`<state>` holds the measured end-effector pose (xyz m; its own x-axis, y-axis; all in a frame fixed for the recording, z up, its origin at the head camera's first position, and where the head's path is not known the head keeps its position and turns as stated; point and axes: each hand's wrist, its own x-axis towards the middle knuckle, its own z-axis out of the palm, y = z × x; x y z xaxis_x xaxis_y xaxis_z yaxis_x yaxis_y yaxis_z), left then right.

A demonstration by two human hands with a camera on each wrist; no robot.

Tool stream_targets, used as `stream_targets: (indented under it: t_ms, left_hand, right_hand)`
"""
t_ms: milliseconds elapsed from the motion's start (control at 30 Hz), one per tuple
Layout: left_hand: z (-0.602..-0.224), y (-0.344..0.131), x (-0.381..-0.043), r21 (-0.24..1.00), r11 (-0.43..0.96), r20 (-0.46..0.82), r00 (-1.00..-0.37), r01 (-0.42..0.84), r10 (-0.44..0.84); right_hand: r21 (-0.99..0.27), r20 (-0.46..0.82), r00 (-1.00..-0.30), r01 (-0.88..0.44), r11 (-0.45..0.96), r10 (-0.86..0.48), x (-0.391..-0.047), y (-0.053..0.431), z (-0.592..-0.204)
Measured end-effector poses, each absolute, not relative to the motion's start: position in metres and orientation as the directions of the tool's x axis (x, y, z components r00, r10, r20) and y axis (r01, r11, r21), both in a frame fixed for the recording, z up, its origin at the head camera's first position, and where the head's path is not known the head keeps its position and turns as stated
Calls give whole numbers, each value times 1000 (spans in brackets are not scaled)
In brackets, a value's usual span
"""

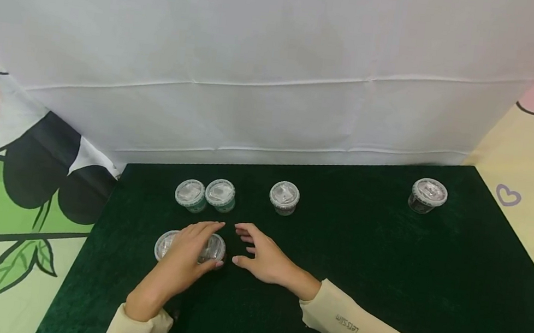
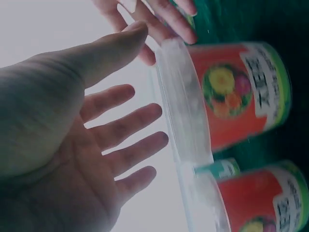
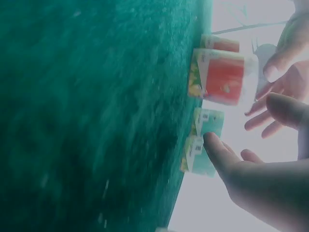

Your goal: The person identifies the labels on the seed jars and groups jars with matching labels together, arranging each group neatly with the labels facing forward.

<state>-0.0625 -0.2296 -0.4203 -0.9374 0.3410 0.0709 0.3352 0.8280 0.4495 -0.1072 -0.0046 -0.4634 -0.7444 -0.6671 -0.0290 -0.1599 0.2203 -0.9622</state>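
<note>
Two lidded tubs with red labels stand side by side at the left of the table, one tub [image 1: 214,248] to the right of the other [image 1: 165,244]. Over them hovers my left hand [image 1: 182,258], fingers extended and thumb spread, partly hiding both lids. In the left wrist view its fingers are beside the clear lid of the nearer red tub [image 2: 231,92], with nothing in the palm. My right hand [image 1: 264,257] is just right of this pair, fingers apart and holding nothing. The right wrist view has its fingertips overlapping a teal tub [image 3: 208,121].
Behind the pair, two teal tubs [image 1: 190,194] [image 1: 221,195] stand close together. Another lidded tub [image 1: 285,197] is right of them, and a dark one [image 1: 428,196] stands near the far right corner. White cloth [image 1: 272,117] hangs behind the green table [image 1: 361,254].
</note>
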Motion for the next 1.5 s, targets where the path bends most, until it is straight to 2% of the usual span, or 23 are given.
stream_targets:
  t_ms: [133, 467, 700, 1167, 1500]
  left_hand:
    - [-428, -218, -65, 453, 798, 126, -915, 398, 384]
    - [-420, -184, -69, 445, 806, 57, -910, 391, 410]
    - [-417, -160, -75, 482, 771, 48, -891, 417, 452]
    - [-425, -128, -77, 471, 735, 67, -851, 487, 520]
    - [-430, -104, -81, 486, 722, 46, -840, 491, 541]
  right_hand:
    - [-963, -27, -765, -152, 221, -644, -108, 13, -461]
    - [-965, 4, -805, -159, 210, -593, -109, 59, -452]
    - [-954, 1, -838, -165, 252, -545, -111, 85, -453]
    - [-943, -29, -885, -130, 306, -465, -109, 131, -461]
    - [-927, -31, -930, -111, 359, -366, -115, 165, -460]
